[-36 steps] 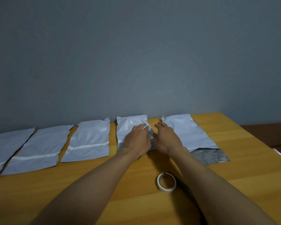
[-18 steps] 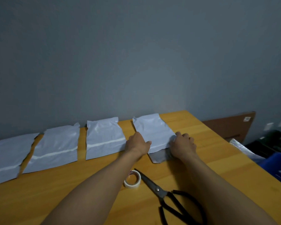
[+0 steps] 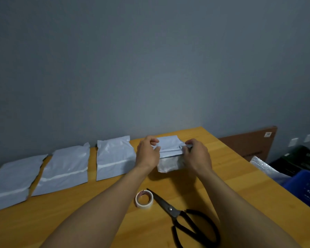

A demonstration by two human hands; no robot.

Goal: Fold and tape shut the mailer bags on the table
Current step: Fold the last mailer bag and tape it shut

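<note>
A white mailer bag (image 3: 169, 146) lies at the far right end of a row on the wooden table (image 3: 240, 179), its near end folded over and lifted off the top. My left hand (image 3: 147, 153) pinches the bag's left edge at the fold. Its right edge at the fold is pinched by my right hand (image 3: 197, 154). Three more mailer bags lie flat to the left, each with a white strip across it: one (image 3: 115, 158), another (image 3: 64, 172) and a third (image 3: 11, 181). A roll of white tape (image 3: 144, 199) sits in front of my arms.
Black-handled scissors (image 3: 183, 215) lie right of the tape roll, blades pointing at it. Off the table's right edge stand a blue crate (image 3: 306, 188), a dark bin (image 3: 301, 160), a plastic sheet (image 3: 267, 167) and a brown board (image 3: 249, 142) against the grey wall.
Both hands shifted from a bag further left to the rightmost bag, gripped its sides, and raised its near end into a fold. The view swung right, bringing the scissors in.
</note>
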